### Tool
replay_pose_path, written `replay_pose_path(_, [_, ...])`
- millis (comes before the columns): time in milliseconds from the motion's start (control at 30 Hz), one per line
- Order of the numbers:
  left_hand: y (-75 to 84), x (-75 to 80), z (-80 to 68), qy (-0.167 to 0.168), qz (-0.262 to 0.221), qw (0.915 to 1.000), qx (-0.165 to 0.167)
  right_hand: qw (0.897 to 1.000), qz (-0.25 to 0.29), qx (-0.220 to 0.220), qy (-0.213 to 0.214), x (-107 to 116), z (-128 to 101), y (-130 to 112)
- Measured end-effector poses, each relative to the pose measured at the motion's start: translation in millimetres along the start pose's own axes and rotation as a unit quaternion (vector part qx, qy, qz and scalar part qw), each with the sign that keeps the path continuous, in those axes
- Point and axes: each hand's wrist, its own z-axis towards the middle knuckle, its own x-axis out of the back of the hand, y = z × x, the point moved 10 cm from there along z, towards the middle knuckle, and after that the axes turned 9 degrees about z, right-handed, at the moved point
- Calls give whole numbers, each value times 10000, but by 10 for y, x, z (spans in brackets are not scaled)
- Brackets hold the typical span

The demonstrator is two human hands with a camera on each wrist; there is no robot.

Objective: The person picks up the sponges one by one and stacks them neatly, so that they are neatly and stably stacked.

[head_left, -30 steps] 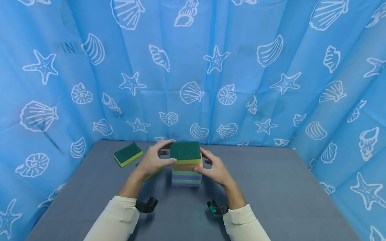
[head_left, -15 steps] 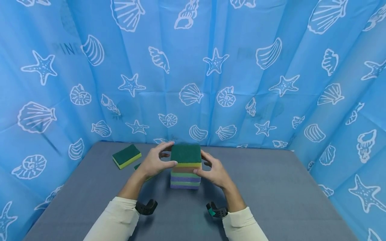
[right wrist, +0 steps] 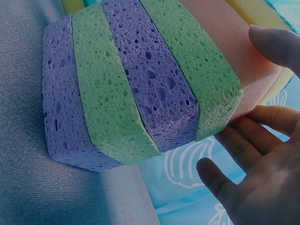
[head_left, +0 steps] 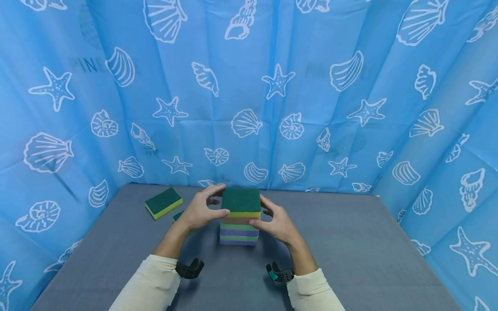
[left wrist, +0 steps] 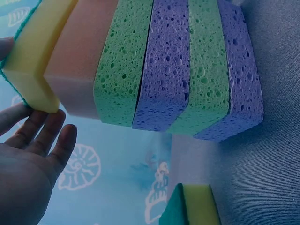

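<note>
A stack of sponges stands in the middle of the table. On top lies a scrub sponge [head_left: 241, 200], dark green over yellow, above a peach sponge [left wrist: 82, 61]. Below these come an upper green sponge [left wrist: 124, 61], an upper purple sponge [left wrist: 166, 65], a lower green sponge [left wrist: 208, 70] and a bottom purple sponge [left wrist: 243, 75]. My left hand [head_left: 200, 211] holds the scrub sponge at its left end, thumb in front and fingers behind. At the right end, my right hand [head_left: 279, 221] holds the peach sponge, its thumb on the front face.
Another green-and-yellow scrub sponge [head_left: 164, 202] lies at the back left of the grey table [head_left: 350, 242]. A further one [head_left: 177, 216] is mostly hidden behind my left hand. A blue shell-print curtain [head_left: 249, 86] hangs behind the table.
The view has tilted slightly, so the scene sits a little lower. Both hands stay at the stack's upper sponges, with hardly any movement.
</note>
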Motion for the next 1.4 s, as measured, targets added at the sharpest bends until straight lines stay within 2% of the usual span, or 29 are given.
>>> replay_pose_path(333, [-31,-9,-2,4,51,9999,115,9999,58,115,-12,0,13,-5])
replay_pose_path(667, [-58,-16,3,-6,142,9996,228,9999,99,-103,49,11,11,40])
replay_pose_path(1033, [-110,-28,-5,-87,104,9994,331,9999,116,-80,-11,8,16,9])
replay_pose_path(1400, [-117,-51,5,-150,87,9993,342,9975,204,299,603,156,-9,-255])
